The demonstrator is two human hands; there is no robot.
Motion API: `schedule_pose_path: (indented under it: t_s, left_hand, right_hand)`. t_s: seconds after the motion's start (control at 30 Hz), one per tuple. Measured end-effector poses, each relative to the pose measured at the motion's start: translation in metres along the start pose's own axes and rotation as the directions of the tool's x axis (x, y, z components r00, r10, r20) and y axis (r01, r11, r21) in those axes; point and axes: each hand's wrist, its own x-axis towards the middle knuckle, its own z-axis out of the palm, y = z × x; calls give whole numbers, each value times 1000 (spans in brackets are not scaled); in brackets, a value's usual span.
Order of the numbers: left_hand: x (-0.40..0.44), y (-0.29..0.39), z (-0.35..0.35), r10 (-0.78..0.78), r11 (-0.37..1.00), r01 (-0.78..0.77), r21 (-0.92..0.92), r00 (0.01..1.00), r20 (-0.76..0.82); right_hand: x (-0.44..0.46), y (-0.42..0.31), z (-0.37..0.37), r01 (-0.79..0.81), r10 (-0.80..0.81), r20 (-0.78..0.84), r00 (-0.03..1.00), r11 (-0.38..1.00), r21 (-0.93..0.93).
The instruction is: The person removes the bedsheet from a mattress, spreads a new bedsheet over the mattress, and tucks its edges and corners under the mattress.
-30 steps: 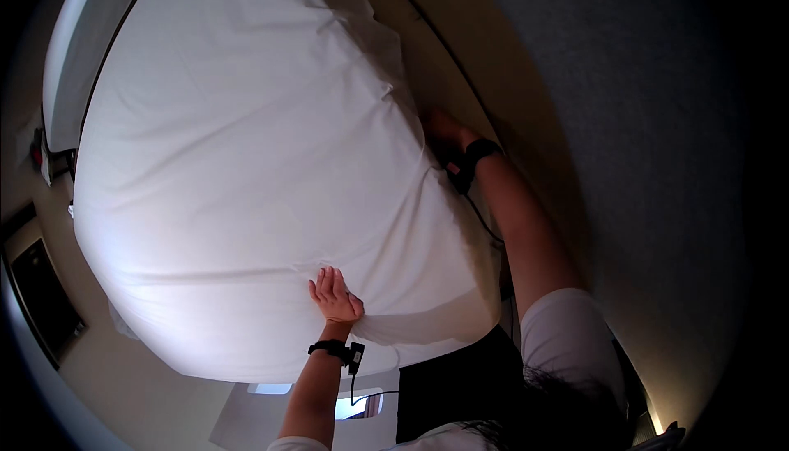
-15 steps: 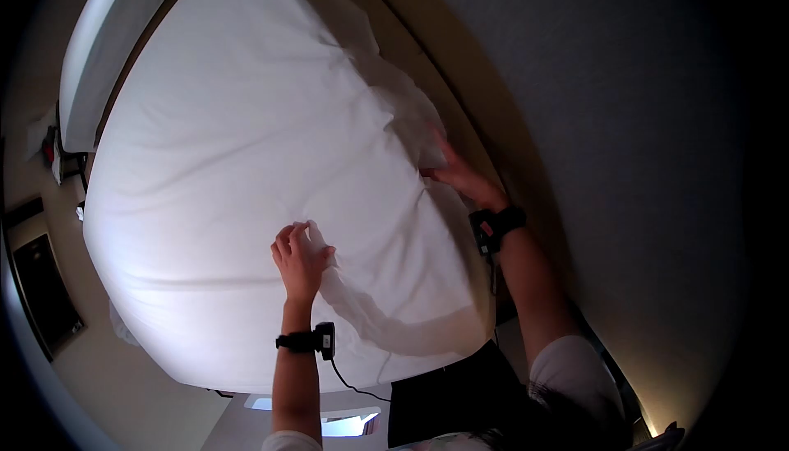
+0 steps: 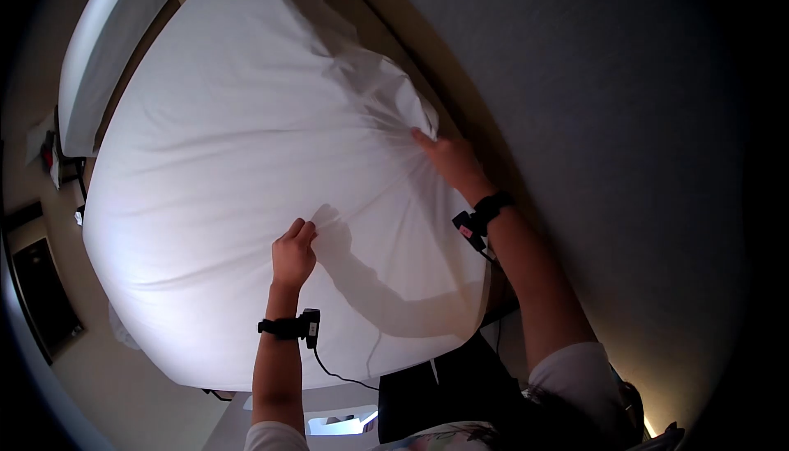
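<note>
A white bed sheet (image 3: pixel 205 180) is spread over a large mattress, with creases fanning out from its right edge. My right hand (image 3: pixel 454 161) grips the sheet at that edge and draws it into a gathered fold. Nearer the middle, my left hand (image 3: pixel 293 255) is closed with its fingertips pinched at the sheet; the bit between them is mostly hidden. A shadow of the hand and arm falls on the cloth to its right. Each wrist wears a black strap with a small device, the left one (image 3: pixel 289 327) and the right one (image 3: pixel 477 222), both trailing cables.
A grey wall or panel (image 3: pixel 608 138) runs along the right of the bed, with a tan bed border (image 3: pixel 460 97) between. Another white padded piece (image 3: pixel 103 64) stands at upper left. A dark framed object (image 3: pixel 48 291) lies at far left. Black cloth (image 3: pixel 444 389) is close to my body.
My right hand has gone from spread fingers to gripping the sheet edge, shifting slightly up and left. Creases there have tightened. My left hand's fingers have closed.
</note>
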Motion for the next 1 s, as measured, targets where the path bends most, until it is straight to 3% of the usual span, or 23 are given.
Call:
schedule_pose_path:
  t_s: [0.03,0.07,0.13,0.2,0.27,0.3,0.33,0.4,0.43,0.47,0.5,0.53,0.57,0.6,0.63,0.7,0.73,0.8,0.83,0.97,1.0]
  left_hand:
    - [1,4,-1,29,1000,-29,-6,1000,7]
    - [1,6,-3,29,1000,-29,-8,1000,4]
    - [9,15,-6,66,997,-69,47,996,61]
    - [12,12,1,56,998,-56,6,996,64]
    - [8,15,10,67,998,-67,-21,998,-6]
    - [5,16,12,8,1000,-8,-12,1000,20]
    - [6,16,14,9,1000,-9,-16,1000,21]
    - [-9,34,18,-58,995,67,68,989,-138]
    - [-22,47,20,15,998,0,69,978,-210]
    - [-38,55,29,97,995,-91,34,965,-244]
    - [-52,64,37,182,983,-180,27,971,-157]
    - [-55,64,48,297,955,-295,35,951,-86]
    - [-65,68,59,299,954,-300,14,953,44]
    - [-74,76,69,224,974,-225,6,971,85]
    - [-79,77,82,199,977,-201,65,979,42]
    - [-84,71,95,185,976,-185,118,983,11]
    - [-84,68,99,186,975,-183,130,983,-9]
    - [-87,67,105,185,975,-179,134,982,-39]
    - [-87,65,107,190,972,-180,152,980,-54]
    - [-88,62,108,194,970,-182,160,979,-58]
    - [-87,60,110,209,967,-197,164,976,-59]
  right_hand:
    - [-7,9,0,-10,11,-13,1000,993,114]
    - [-13,10,-6,-7,9,-14,1000,994,112]
    - [-18,15,-23,21,-27,-50,998,994,-111]
    - [-14,15,-17,-3,-2,-34,999,987,-162]
    - [-9,10,-23,8,-7,-32,999,999,36]
    - [-5,2,-30,-81,77,106,991,996,30]
    - [2,-1,-27,-82,79,108,991,996,27]
    - [1,-2,-16,-192,199,23,980,967,-166]
    - [1,-3,-12,-203,208,13,978,966,-163]
    - [2,-5,-8,-240,226,-96,969,955,-175]
    - [2,-7,-2,-280,243,-199,949,943,-182]
    - [12,-5,14,-292,258,-196,946,941,-173]
    - [16,-5,25,-171,228,-98,969,899,402]
    - [18,-11,28,-43,149,-43,988,532,846]
    - [14,-18,35,-50,159,-40,986,524,850]
    - [-7,-50,16,-113,38,108,993,198,974]
    - [-15,-47,15,-123,50,115,992,194,973]
    - [-32,-38,3,-433,63,430,901,73,898]
    - [-42,-36,-7,-654,92,648,756,83,752]
    - [-101,11,76,-593,69,591,804,155,790]
    - [-107,17,82,-561,134,554,822,357,746]
